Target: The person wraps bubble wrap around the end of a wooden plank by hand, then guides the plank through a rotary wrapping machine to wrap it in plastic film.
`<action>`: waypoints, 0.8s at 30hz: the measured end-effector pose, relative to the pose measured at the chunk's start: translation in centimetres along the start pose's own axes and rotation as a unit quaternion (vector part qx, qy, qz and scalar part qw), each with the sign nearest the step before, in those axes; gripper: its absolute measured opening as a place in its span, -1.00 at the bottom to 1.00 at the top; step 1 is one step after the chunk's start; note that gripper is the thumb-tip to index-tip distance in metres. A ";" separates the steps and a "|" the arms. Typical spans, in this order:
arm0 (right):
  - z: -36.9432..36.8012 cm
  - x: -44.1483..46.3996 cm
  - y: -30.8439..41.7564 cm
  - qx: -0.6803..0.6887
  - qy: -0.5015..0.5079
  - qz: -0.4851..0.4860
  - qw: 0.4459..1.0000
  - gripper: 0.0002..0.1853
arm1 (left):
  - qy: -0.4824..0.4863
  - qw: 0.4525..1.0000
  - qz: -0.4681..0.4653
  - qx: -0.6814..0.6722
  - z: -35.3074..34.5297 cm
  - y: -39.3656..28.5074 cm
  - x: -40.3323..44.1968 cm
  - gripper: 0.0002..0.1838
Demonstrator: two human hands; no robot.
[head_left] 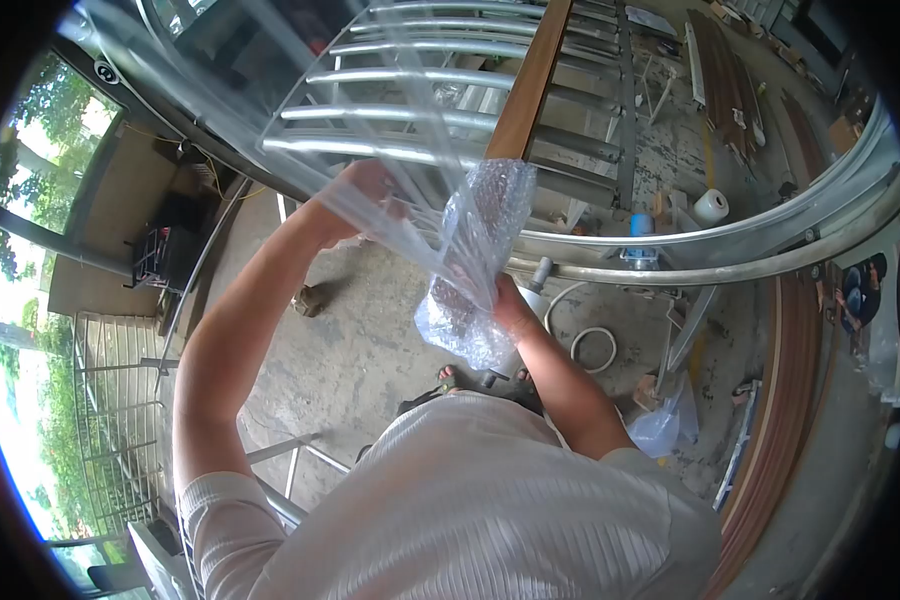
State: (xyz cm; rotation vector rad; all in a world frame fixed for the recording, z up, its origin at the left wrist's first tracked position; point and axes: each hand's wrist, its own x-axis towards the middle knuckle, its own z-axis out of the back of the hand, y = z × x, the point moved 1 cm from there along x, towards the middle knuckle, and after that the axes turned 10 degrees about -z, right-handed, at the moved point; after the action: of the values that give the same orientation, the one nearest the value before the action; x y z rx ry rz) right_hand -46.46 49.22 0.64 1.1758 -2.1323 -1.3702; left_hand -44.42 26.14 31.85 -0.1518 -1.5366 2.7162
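Observation:
A long brown wooden plank [532,85] runs away from me, and bubble wrap [500,205] covers its near end. Strips of clear stretch film [385,232] reach from the upper left down to that wrap, where they bunch together. My left hand [372,188] is closed at the film, left of the plank; the film partly veils its fingers. Wrapped round the lower part of the bubble wrap is my right hand [508,303], closed, its fingertips partly hidden by the plastic.
Curved metal tubes [400,115] form a rack under the plank. A curved metal rail [690,265] crosses on the right, with a blue-topped clamp or tool [640,230] by it. A white roll [711,207], a hose [594,348] and stacked brown planks [775,430] lie to the right.

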 end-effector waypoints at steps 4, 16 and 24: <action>-0.2 -0.2 0.4 0.040 0.023 -0.041 0.998 -0.51 | -0.024 0.983 -0.177 -0.048 5.3 12.4 3.6 -0.77; 0.2 0.2 -0.2 0.250 0.125 -0.053 0.959 -0.56 | 0.007 0.982 -0.080 0.169 5.0 5.9 0.1 -0.73; -0.3 0.1 0.6 0.166 0.072 -0.062 0.981 -0.49 | 0.161 0.972 -0.155 0.074 -4.8 -6.0 -2.3 -0.61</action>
State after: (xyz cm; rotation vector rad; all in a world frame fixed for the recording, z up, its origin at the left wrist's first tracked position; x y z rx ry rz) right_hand -46.60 49.13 1.27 1.5072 -2.2726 -0.9616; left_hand -41.87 33.17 34.71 -0.3045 -1.1574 2.4032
